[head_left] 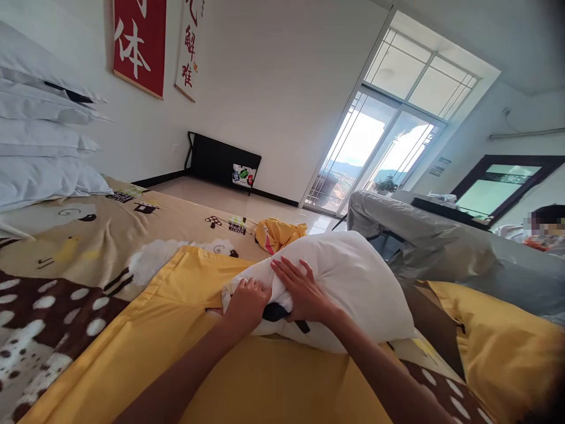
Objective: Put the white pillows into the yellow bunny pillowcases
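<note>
A plump white pillow (353, 277) lies on a yellow cloth (176, 330), its near-left end bunched up between my hands. My left hand (247, 303) is closed with curled fingers around a fold of that end. On the pillow's top rests my right hand (304, 291), its fingers stretched out and slightly spread over the white fabric; its thumb is hidden. Between the two hands shows a dark patch (276, 312), too covered to identify. A short black strip (302, 325) pokes out under my right hand.
Several white pillows (44, 135) are stacked at left on a patterned blanket (172, 218). Crumpled yellow fabric (278, 234) lies beyond the pillow, and a yellow pillow (507, 335) at right. Grey plastic sheeting (424, 235) covers furniture behind; a person (547, 227) is at far right.
</note>
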Tool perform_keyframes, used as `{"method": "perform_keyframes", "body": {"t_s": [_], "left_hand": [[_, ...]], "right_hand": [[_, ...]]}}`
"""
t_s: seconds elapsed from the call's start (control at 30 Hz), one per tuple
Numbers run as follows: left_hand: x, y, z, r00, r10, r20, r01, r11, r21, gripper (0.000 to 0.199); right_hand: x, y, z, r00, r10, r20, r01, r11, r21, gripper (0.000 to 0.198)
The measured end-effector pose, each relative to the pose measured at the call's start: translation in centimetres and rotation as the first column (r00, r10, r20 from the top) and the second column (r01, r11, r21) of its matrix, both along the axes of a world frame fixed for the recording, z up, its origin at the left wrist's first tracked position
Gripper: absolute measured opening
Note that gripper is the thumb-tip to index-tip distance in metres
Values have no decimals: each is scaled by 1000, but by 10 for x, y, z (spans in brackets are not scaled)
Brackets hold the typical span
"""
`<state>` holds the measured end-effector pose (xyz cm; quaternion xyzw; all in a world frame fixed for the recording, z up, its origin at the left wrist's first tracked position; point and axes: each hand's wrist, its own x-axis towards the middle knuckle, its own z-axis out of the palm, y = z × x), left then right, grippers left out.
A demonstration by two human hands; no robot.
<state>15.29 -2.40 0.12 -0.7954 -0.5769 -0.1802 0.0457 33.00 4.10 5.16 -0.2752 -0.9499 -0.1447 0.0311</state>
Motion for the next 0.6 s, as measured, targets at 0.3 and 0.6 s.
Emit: {"method": "perform_keyframes", "body": {"t_s": [0.3, 0.6], "left_hand": [[6, -15, 13, 995, -69, -75, 70, 997, 13, 29], [-22, -69, 77, 964, -263, 34, 253, 951, 178, 13]], "right_hand": [[-11, -4, -16, 999, 1, 53, -1, 1000, -1, 51], [-6, -39, -19, 995, -95, -19, 97, 987, 126, 39]]}}
